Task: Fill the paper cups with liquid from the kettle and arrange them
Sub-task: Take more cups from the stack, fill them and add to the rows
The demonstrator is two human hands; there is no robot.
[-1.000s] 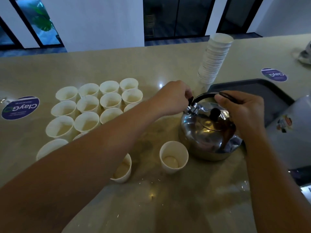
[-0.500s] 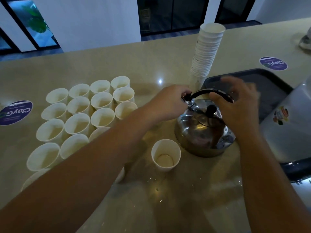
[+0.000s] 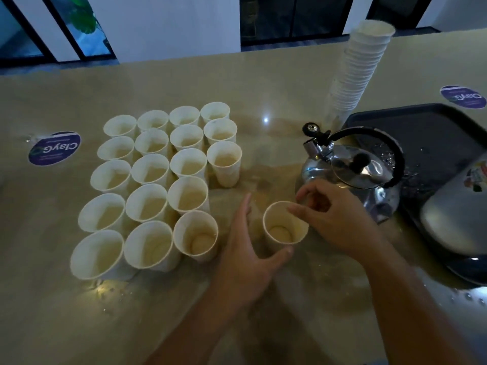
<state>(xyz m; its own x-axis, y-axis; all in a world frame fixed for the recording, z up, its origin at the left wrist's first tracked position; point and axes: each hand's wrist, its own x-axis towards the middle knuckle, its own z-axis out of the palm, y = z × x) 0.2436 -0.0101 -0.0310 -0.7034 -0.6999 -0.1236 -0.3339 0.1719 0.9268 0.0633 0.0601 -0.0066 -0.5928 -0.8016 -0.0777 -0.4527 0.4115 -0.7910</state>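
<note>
The right hand (image 3: 340, 219) pinches the far rim of a lone paper cup (image 3: 285, 224), thumb and forefinger curled onto the edge. The left hand (image 3: 247, 248) lies open beside it, fingers straight along the cup's left side and the thumb just under its near wall; whether the thumb actually touches cannot be told. The cup is white, thin-walled and tapered, standing upright on the beige, glossy counter (image 3: 263, 88) with a little pale liquid in its bottom.

Just behind the right hand stands the kettle (image 3: 353, 175), polished steel and rounded, with a black arched handle, a black lid knob and a capped spout pointing left. It sits at the left edge of a dark, matte tray (image 3: 427, 133) speckled with water drops.

To the left of the hands, the filled cups (image 3: 160, 180) stand in close rows, touching one another. Behind the kettle rises a tall, leaning stack of nested cups (image 3: 355, 72).

Two round purple stickers read "ClayG", seen upside down: one (image 3: 54, 148) left of the rows, one (image 3: 463, 96) beyond the tray. A grey container (image 3: 458, 212) with a colourful, unreadable label lies at the right edge.
</note>
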